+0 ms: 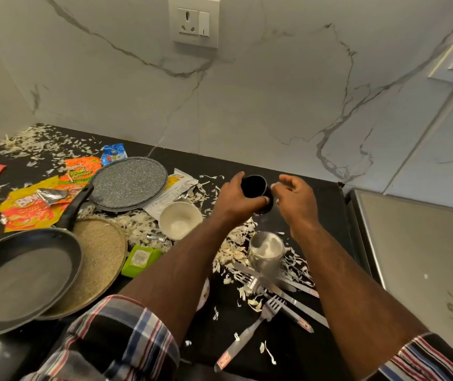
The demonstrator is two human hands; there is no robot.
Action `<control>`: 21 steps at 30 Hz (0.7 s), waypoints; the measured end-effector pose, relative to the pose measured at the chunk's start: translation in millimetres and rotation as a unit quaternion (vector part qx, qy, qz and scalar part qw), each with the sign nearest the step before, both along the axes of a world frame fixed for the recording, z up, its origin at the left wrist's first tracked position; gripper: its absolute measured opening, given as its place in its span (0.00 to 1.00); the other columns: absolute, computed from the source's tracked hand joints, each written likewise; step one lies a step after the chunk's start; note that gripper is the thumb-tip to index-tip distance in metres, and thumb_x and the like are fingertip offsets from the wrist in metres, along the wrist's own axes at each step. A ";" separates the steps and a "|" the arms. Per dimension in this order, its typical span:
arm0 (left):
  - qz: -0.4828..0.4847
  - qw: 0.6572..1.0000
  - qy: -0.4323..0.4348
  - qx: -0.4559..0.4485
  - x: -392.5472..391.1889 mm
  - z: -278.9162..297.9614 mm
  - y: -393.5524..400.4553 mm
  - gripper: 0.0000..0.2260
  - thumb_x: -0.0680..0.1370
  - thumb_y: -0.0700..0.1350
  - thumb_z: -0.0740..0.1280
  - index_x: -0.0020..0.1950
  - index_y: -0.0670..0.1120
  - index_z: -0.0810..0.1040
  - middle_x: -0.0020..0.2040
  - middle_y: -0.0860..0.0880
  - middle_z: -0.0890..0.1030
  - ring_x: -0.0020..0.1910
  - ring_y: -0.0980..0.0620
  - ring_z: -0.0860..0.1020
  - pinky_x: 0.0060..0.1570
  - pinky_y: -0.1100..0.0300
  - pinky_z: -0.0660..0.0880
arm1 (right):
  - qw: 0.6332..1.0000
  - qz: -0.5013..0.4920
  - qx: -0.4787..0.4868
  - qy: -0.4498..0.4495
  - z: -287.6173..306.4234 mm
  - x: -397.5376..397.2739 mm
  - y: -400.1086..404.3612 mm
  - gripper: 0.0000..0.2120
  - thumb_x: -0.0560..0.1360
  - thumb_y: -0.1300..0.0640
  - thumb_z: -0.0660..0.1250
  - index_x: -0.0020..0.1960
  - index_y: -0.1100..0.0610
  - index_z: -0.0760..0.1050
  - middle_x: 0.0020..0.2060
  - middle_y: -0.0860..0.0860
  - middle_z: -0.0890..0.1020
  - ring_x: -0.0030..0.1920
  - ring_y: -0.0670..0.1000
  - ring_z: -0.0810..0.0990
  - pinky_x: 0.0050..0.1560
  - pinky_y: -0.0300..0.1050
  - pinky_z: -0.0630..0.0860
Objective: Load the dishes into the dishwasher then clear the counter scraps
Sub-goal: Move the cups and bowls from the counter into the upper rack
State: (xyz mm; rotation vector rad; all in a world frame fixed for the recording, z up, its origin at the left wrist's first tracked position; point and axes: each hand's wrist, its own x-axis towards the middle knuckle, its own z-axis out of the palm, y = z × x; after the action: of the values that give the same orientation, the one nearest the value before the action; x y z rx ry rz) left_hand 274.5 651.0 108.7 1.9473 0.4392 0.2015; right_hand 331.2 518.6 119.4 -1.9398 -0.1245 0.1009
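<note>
My left hand (236,198) grips a black mug (255,189) at the back of the black counter (316,215), its mouth tipped toward me. My right hand (295,196) hovers just right of the mug, fingers loosely curled, holding nothing. A white bowl (178,220) stands left of my left forearm. A steel cup (266,250) stands between my arms, with forks and knives (283,301) lying in front of it. A speckled grey plate (129,182), a black frying pan (21,273) and a tan round plate (101,259) lie at the left.
Pale peel scraps (137,226) litter the counter, thickest in the middle and back left. Orange and yellow snack wrappers (35,207), a blue packet (114,154) and a green box (141,259) lie among the dishes. A steel surface (426,270) adjoins the counter's right edge. The marble wall (247,105) stands behind.
</note>
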 end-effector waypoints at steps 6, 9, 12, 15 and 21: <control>-0.018 0.955 -0.026 -0.294 -57.6 22.4 -34.4 0.24 0.77 0.39 0.69 0.71 0.47 0.66 0.62 0.43 0.76 0.57 0.47 0.79 0.47 0.59 0.80 | 0.939 0.099 0.209 0.255 11.2 -45.2 -43.8 0.21 0.76 0.41 0.70 0.63 0.54 0.77 0.59 0.56 0.80 0.56 0.59 0.82 0.55 0.57 0.82; -0.038 0.958 -0.010 -0.284 -84.2 18.5 -49.8 0.25 0.77 0.41 0.69 0.72 0.49 0.65 0.66 0.42 0.74 0.60 0.46 0.78 0.54 0.54 0.79 | 0.903 0.112 0.283 0.304 9.0 -66.9 -64.7 0.22 0.74 0.46 0.74 0.63 0.57 0.78 0.59 0.59 0.80 0.55 0.59 0.84 0.48 0.50 0.83; -0.054 0.982 -0.002 -0.179 -111.8 9.5 -67.2 0.30 0.76 0.43 0.72 0.75 0.48 0.63 0.67 0.44 0.71 0.57 0.50 0.77 0.46 0.63 0.78 | 0.930 0.106 0.239 0.260 -0.2 -88.6 -86.0 0.21 0.73 0.48 0.76 0.62 0.56 0.79 0.57 0.58 0.83 0.52 0.56 0.85 0.42 0.48 0.82; -0.054 0.997 -0.014 -0.050 -135.7 -4.8 -88.1 0.33 0.76 0.42 0.74 0.77 0.45 0.63 0.69 0.44 0.70 0.59 0.51 0.75 0.44 0.70 0.76 | 0.961 0.086 0.161 0.207 -11.4 -108.2 -106.6 0.25 0.68 0.46 0.79 0.60 0.53 0.79 0.53 0.55 0.85 0.52 0.55 0.84 0.38 0.45 0.80; -0.099 0.976 -0.040 0.191 -179.0 -39.4 -136.3 0.35 0.73 0.51 0.76 0.75 0.42 0.66 0.69 0.42 0.72 0.68 0.45 0.71 0.64 0.59 0.67 | 0.986 0.051 0.110 0.113 -24.9 -162.5 -147.9 0.20 0.68 0.52 0.81 0.55 0.53 0.76 0.49 0.51 0.83 0.50 0.53 0.85 0.40 0.46 0.83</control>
State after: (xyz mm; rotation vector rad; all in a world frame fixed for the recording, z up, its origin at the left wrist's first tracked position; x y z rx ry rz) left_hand 95.6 514.7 69.3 2.3356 0.1561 0.2487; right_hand 168.6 370.7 94.5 -1.6877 -0.0806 0.3609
